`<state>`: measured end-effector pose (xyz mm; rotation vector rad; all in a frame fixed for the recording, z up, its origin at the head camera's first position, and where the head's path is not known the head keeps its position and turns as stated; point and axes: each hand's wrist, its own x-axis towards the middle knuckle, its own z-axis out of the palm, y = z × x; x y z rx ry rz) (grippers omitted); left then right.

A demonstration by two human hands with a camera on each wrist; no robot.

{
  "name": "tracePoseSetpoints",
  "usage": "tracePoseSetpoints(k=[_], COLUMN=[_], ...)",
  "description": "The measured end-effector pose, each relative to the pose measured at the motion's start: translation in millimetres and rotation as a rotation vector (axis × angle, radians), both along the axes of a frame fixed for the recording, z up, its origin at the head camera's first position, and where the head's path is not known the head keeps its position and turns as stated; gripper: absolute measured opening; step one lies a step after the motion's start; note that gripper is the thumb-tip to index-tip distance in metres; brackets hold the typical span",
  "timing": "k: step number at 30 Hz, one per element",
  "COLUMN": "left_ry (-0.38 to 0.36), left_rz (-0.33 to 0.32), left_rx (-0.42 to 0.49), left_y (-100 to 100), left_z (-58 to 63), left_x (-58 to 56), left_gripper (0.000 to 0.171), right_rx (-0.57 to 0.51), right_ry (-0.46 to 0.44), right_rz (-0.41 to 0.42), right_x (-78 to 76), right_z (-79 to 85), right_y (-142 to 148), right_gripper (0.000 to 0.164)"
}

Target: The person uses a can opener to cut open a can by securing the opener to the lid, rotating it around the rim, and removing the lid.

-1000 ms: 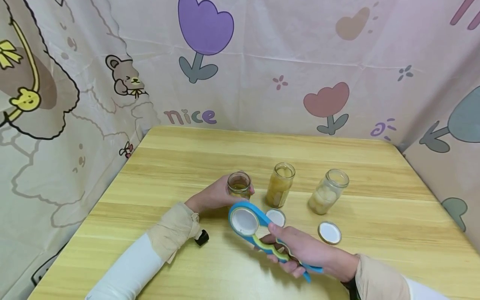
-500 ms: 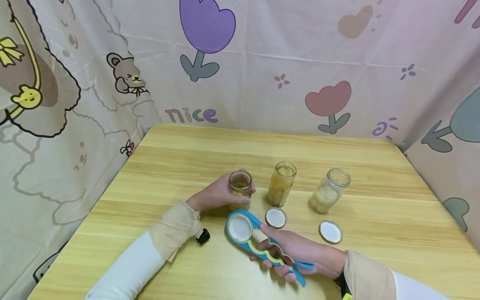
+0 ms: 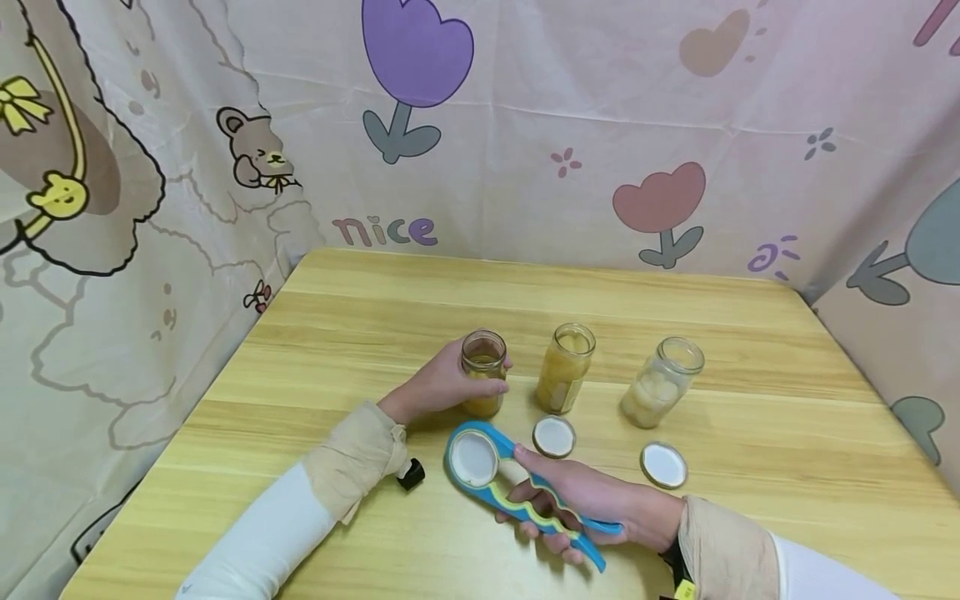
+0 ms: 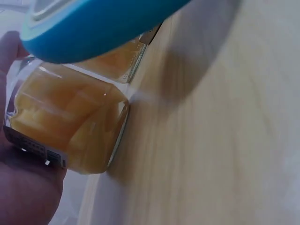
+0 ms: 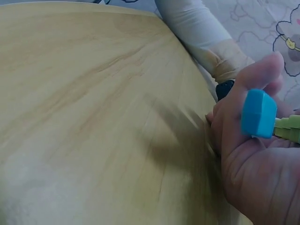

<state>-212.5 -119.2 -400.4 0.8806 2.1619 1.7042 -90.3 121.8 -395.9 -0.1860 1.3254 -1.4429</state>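
My left hand [image 3: 438, 385] grips an uncapped glass jar [image 3: 482, 407] of yellow fruit pieces, thumb across its front. In the left wrist view the jar [image 4: 70, 117] stands at the tabletop, its label by the palm. My right hand [image 3: 600, 492] holds a blue and yellow jar opener [image 3: 517, 505], fingers curled around its handles. A white-lined lid [image 3: 474, 458] sits in the opener's ring, which is in front of the jar and apart from it. The right wrist view shows a blue handle end [image 5: 258, 114] poking out of the fist.
Two more uncapped jars stand to the right, one with yellow fruit [image 3: 562, 379] and one with pale round pieces [image 3: 651, 396]. Two lids lie upturned before them, a nearer one [image 3: 554, 437] and another [image 3: 663, 464] farther right. Printed cloth [image 3: 510, 192] hangs behind the wooden table [image 3: 360, 300].
My right hand has lowered the jar opener, with the lid in its ring, toward the near left, away from the jar. The left hand keeps its grip, and the jar has shifted slightly away.
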Motion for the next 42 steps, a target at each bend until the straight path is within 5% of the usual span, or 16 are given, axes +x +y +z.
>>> tracePoseSetpoints(k=[15,25,42], left_ry=[-0.011,-0.023,-0.012], left_rz=[0.016,0.023,0.021], left_rx=[0.016,0.014,0.023], left_y=[1.1,0.1,0.4], left_z=[-0.3,0.0,-1.2], left_x=[0.9,0.6,-0.3], left_gripper=[0.037,0.036,0.036], right_rx=[-0.001,-0.057,-0.097], right_ry=[-0.005,0.0,-0.053], right_rz=[0.05,0.086,0.016], right_x=[-4.2,-5.3,-3.5], right_z=[-2.3,-2.3,0.1], right_y=[-3.4,-3.6,-5.6], right_gripper=[0.089,0.024,0.018])
